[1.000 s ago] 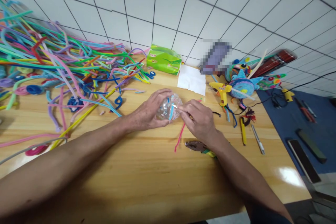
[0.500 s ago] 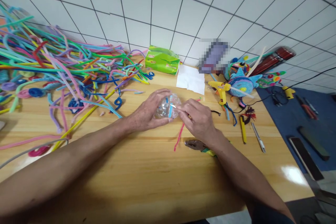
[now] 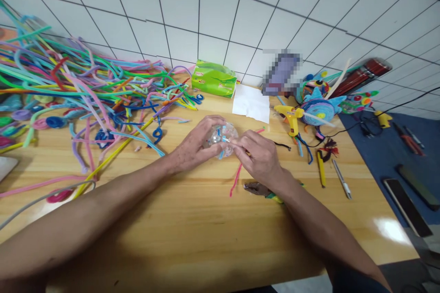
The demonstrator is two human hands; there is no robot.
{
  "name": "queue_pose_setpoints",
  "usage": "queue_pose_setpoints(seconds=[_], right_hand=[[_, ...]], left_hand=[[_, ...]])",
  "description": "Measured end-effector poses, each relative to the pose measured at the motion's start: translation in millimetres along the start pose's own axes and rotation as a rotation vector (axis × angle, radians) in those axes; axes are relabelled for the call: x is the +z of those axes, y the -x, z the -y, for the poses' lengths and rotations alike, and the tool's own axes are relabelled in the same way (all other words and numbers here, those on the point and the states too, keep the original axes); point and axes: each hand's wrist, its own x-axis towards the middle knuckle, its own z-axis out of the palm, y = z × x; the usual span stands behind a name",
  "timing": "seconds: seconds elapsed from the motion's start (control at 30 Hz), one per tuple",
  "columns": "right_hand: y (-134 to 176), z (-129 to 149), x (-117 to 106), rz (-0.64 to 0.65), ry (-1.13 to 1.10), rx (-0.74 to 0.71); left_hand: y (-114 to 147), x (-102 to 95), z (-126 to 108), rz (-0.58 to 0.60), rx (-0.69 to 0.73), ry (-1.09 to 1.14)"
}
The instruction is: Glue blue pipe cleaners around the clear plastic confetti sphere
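My left hand [image 3: 197,144] curls round the side of a clear, rounded plastic piece [image 3: 216,135] with blue strips on it, fingers behind and thumb in front. My right hand [image 3: 257,153] is closed in a pinch on a thin tool with a shiny tip [image 3: 226,139]. The tip touches or hovers just over the plastic by a blue strip; I cannot tell which. Most of the tool is hidden in the fingers. A pink pipe cleaner [image 3: 235,179] lies beneath the right hand. Pliers [image 3: 257,188] lie partly under the right forearm.
Tangled pipe cleaners [image 3: 103,87] cover the table's left side. Behind the hands are a green tissue pack [image 3: 213,78] and white paper [image 3: 252,104]. On the right are a yellow glue gun [image 3: 291,118], a blue fish-like craft [image 3: 318,112], a yellow cutter [image 3: 321,169] and a pen [image 3: 341,178].
My left thumb has moved up and right across the plastic, closer to the tool tip. The whole view has shifted slightly; the right hand keeps its pinch.
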Motion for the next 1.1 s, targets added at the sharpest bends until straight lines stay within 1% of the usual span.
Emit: queue_pose_setpoints(seconds=[0.1, 0.27, 0.37, 0.57, 0.73, 0.87, 1.1], right_hand=[[0.5, 0.1, -0.2, 0.001, -0.008, 0.005], [2.3, -0.1, 1.1, 0.002, -0.021, 0.025], [2.6, 0.1, 1.1, 0.000, -0.040, 0.039], [2.6, 0.9, 0.5, -0.002, -0.055, 0.040], [2.7, 1.4, 1.0, -0.011, -0.044, 0.038], [2.1, 2.7, 0.1, -0.012, -0.003, 0.030], [2.2, 6.5, -1.2, -0.016, 0.010, 0.040]], left_hand=[[0.8, -0.2, 1.0, -0.002, -0.005, 0.017], [2.1, -0.9, 6.5, 0.048, 0.010, 0.080], [1.3, 0.7, 8.7, 0.036, 0.032, 0.084], [-0.2, 2.4, 6.0, 0.014, 0.011, 0.104], [1.1, 2.3, 4.7, 0.032, -0.006, 0.082], [2.0, 3.3, 3.9, 0.018, -0.027, 0.059], [2.6, 1.9, 2.1, 0.034, -0.021, 0.050]])
